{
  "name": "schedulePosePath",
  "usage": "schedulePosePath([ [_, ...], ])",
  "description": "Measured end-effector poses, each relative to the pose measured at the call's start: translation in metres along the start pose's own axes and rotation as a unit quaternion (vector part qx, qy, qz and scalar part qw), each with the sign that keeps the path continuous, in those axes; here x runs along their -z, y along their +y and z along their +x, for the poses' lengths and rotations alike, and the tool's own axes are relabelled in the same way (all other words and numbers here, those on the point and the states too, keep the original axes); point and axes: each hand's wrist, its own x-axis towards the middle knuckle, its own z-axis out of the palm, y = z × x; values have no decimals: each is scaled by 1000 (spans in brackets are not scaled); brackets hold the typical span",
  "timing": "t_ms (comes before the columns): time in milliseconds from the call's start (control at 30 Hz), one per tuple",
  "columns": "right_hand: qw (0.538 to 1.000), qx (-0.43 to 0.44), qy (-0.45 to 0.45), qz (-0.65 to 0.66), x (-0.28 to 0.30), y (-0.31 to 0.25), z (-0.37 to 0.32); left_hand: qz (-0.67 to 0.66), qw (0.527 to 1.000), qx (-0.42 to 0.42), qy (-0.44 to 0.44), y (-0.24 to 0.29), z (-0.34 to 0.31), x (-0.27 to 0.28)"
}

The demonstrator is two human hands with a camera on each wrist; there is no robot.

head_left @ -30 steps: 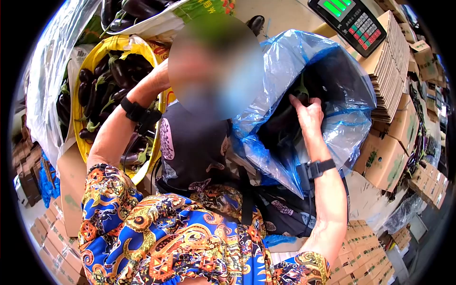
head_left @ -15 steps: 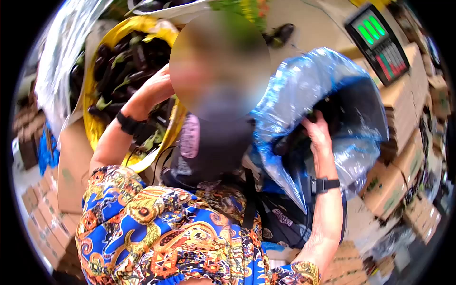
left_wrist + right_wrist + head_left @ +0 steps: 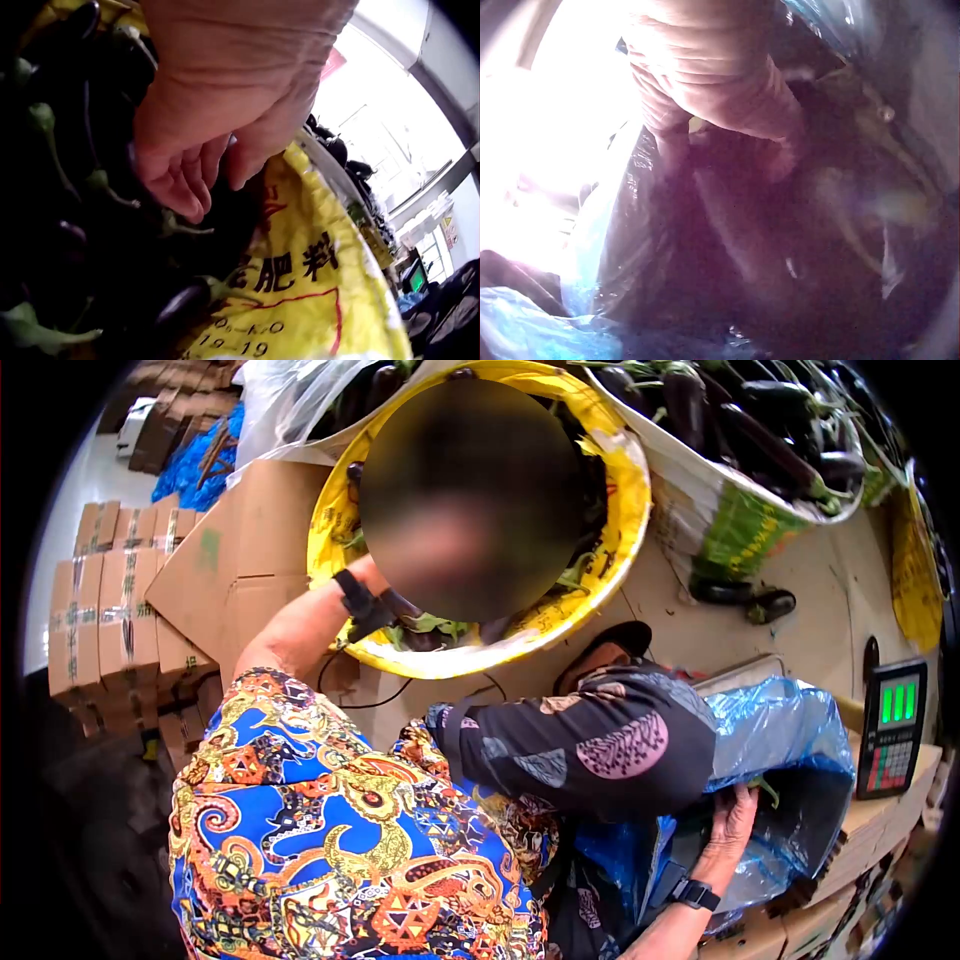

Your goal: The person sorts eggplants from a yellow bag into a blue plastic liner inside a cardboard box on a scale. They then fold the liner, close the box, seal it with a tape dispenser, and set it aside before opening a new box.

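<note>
A person in a brightly patterned top bends over sacks of produce. The right hand [image 3: 733, 822] is inside a blue plastic bag [image 3: 800, 730] at the near right, its fingers [image 3: 664, 127] and thumb curled round a long dark eggplant [image 3: 735, 225]. The view there is dim, and a green stem shows beside it. The left hand [image 3: 225, 97] reaches into a yellow sack [image 3: 628, 510] at the far centre, fingers bent and close together just over the eggplants [image 3: 184, 300] heaped there; whether they grip one cannot be told. The eggplants are slender, glossy and purple-black, with green caps and curved stalks. They likely feel firm, fairly light and slick, and bruise if squeezed, so the middle of the body seems a surer hold than the stalk. A scale display [image 3: 893, 725] glows green at the right, just beyond the bag, and cardboard boxes [image 3: 110, 620] are stacked at the left.
</note>
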Motion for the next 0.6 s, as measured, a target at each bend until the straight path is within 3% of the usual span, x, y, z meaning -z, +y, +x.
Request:
schedulePosePath([
  [67,999,-31,-8,21,14,8,4,86,995,2,-42,-41,13,-34],
  [133,999,-18,-34,26,5,6,-8,228,971,-55,-52,-69,37,-56],
  [200,989,-18,-25,-143,3,-1,-6,315,944,-98,-18,-74,45,-80],
  [333,990,-35,-37,-134,-8,-5,-12,405,912,-36,50,-93,65,-108],
  [433,994,-7,-19,-107,-16,4,-20,408,910,14,77,-90,69,-109],
  [500,992,34,-20,-124,-15,13,-14,422,903,-29,78,-106,83,-95],
  [533,990,51,-4,-131,-23,16,-15,326,944,-10,47,-45,49,-99],
  [567,988,47,6,-150,-28,18,-19,298,951,-22,78,-60,54,-92],
  [600,984,43,24,-169,-27,17,-23,244,969,-1,45,-23,34,-97],
])
